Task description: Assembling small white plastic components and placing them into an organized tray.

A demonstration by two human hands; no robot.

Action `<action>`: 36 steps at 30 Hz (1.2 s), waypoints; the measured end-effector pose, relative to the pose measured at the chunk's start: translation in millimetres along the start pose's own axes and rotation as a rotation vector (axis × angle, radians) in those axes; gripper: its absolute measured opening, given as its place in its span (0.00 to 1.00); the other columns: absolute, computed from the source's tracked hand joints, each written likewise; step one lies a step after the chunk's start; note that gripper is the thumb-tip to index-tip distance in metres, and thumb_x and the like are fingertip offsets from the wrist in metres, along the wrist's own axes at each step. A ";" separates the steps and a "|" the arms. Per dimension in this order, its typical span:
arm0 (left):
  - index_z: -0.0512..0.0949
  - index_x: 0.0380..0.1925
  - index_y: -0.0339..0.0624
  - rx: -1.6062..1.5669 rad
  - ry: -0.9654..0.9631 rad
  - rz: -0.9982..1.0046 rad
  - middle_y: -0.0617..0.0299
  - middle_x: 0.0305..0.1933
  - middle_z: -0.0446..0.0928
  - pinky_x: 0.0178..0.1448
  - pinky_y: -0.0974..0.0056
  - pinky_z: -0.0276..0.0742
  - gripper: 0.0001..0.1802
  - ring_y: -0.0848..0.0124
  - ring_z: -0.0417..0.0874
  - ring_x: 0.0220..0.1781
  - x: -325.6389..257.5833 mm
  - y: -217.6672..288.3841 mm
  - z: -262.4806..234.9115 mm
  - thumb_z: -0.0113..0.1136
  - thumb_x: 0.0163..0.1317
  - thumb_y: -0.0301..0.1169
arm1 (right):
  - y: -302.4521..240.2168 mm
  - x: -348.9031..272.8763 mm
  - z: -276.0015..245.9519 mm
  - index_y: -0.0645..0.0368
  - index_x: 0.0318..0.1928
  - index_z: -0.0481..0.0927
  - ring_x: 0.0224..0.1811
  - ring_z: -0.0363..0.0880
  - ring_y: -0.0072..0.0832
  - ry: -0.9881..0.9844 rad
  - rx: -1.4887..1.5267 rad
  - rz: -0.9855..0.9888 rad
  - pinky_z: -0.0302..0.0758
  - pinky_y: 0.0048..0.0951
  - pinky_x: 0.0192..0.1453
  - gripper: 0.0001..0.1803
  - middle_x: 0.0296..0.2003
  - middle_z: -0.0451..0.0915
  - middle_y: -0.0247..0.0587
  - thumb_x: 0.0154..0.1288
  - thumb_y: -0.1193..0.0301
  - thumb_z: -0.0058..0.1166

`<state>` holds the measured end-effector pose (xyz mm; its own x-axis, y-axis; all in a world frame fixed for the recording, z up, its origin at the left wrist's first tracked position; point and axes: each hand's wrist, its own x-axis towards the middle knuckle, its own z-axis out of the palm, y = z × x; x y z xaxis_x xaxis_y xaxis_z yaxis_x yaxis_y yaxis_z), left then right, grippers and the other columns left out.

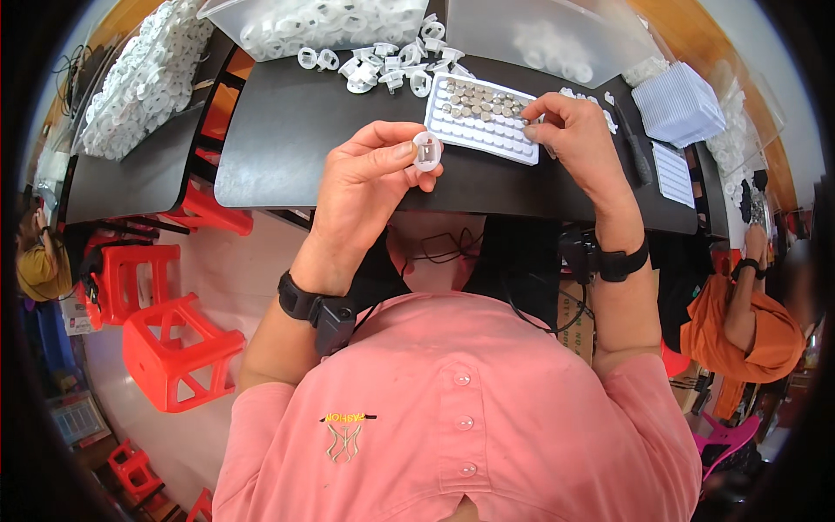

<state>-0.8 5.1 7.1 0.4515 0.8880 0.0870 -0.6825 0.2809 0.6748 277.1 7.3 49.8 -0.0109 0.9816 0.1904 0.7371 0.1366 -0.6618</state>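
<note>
My left hand [376, 165] pinches a small round white plastic housing [426, 152] between thumb and fingers, above the table's near edge. A rectangular opening with metal inside shows in its face. To its right lies a white blister tray [496, 148] with rows of small pockets; many silver button cells [477, 100] sit in its upper part. At the tray's right edge, the thumb and index finger of my right hand [565, 130] close on a button cell, mostly covered by the fingertips. Both wrists wear black straps with small devices.
Loose white housings [391, 68] lie in a pile behind the tray. Beyond stand clear bins [335, 26] of similar parts. On the right are a dark-handled tool [635, 148] and stacked white trays [678, 103]. Red stools [178, 352] stand at left; a person in orange [739, 335] sits at right.
</note>
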 end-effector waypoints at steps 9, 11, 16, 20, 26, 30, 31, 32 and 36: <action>0.80 0.47 0.29 0.023 0.018 -0.002 0.49 0.40 0.83 0.42 0.60 0.79 0.11 0.61 0.85 0.40 -0.8 0.0 0.5 0.62 0.66 0.24 | 0.2 -6.7 18.3 0.58 0.37 0.80 0.37 0.82 0.45 0.223 -0.392 -0.228 0.76 0.44 0.41 0.03 0.36 0.83 0.43 0.63 0.74 0.56; 0.80 0.46 0.29 0.021 0.022 -0.009 0.49 0.40 0.83 0.42 0.60 0.79 0.11 0.61 0.85 0.40 -1.4 0.2 1.7 0.62 0.66 0.24 | -9.8 -12.8 20.7 0.57 0.38 0.80 0.37 0.82 0.45 0.296 -0.393 -0.259 0.76 0.43 0.40 0.04 0.36 0.82 0.43 0.63 0.75 0.54; 0.80 0.49 0.29 -0.004 0.024 -0.034 0.49 0.42 0.83 0.42 0.60 0.78 0.14 0.60 0.85 0.40 -1.1 0.3 1.0 0.62 0.67 0.26 | -58.8 -29.5 46.4 0.57 0.39 0.77 0.35 0.81 0.44 0.467 -0.146 -0.485 0.76 0.42 0.36 0.08 0.34 0.78 0.42 0.60 0.80 0.55; 0.79 0.51 0.28 -0.003 0.029 -0.045 0.50 0.43 0.83 0.43 0.59 0.78 0.15 0.61 0.84 0.40 0.8 1.1 2.2 0.61 0.68 0.26 | -70.1 -27.9 79.6 0.59 0.39 0.77 0.32 0.80 0.40 0.456 0.015 -0.604 0.75 0.37 0.32 0.11 0.32 0.76 0.40 0.55 0.83 0.58; 0.77 0.52 0.28 -0.032 0.030 -0.052 0.49 0.46 0.81 0.45 0.58 0.78 0.17 0.59 0.82 0.43 0.5 3.1 -0.9 0.59 0.70 0.30 | -77.1 -30.1 90.0 0.60 0.37 0.79 0.30 0.80 0.34 0.352 0.291 -0.468 0.77 0.33 0.33 0.07 0.31 0.77 0.40 0.60 0.83 0.59; 0.78 0.50 0.28 -0.069 0.049 -0.051 0.50 0.43 0.82 0.44 0.59 0.78 0.14 0.62 0.83 0.41 0.2 3.6 0.7 0.60 0.70 0.27 | -73.4 -25.8 83.5 0.62 0.35 0.80 0.31 0.81 0.27 0.243 0.404 -0.433 0.76 0.27 0.35 0.04 0.30 0.77 0.38 0.61 0.82 0.61; 0.78 0.50 0.28 -0.069 0.059 -0.052 0.50 0.42 0.82 0.44 0.59 0.79 0.13 0.62 0.83 0.41 0.5 3.6 0.9 0.59 0.70 0.27 | -71.7 -24.5 84.6 0.63 0.34 0.80 0.31 0.80 0.24 0.190 0.531 -0.383 0.75 0.25 0.36 0.04 0.30 0.77 0.36 0.61 0.81 0.62; 0.78 0.50 0.28 -0.070 0.060 -0.050 0.50 0.42 0.82 0.44 0.59 0.79 0.13 0.62 0.83 0.41 0.5 2.7 1.2 0.59 0.70 0.27 | -71.0 -23.9 85.2 0.63 0.34 0.81 0.31 0.79 0.21 0.135 0.657 -0.331 0.74 0.23 0.37 0.03 0.31 0.77 0.34 0.61 0.81 0.63; 0.79 0.49 0.29 -0.094 0.060 -0.037 0.50 0.43 0.81 0.44 0.59 0.79 0.12 0.62 0.83 0.40 0.9 1.2 0.7 0.59 0.70 0.27 | -74.7 -22.9 83.6 0.63 0.33 0.82 0.31 0.78 0.19 0.088 0.784 -0.218 0.74 0.22 0.38 0.02 0.31 0.77 0.32 0.61 0.81 0.63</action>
<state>-0.8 6.0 8.5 0.4439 0.8959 0.0174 -0.7180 0.3440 0.6051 165.8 -14.2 34.2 -0.0225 0.9127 0.4080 0.0371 0.4085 -0.9120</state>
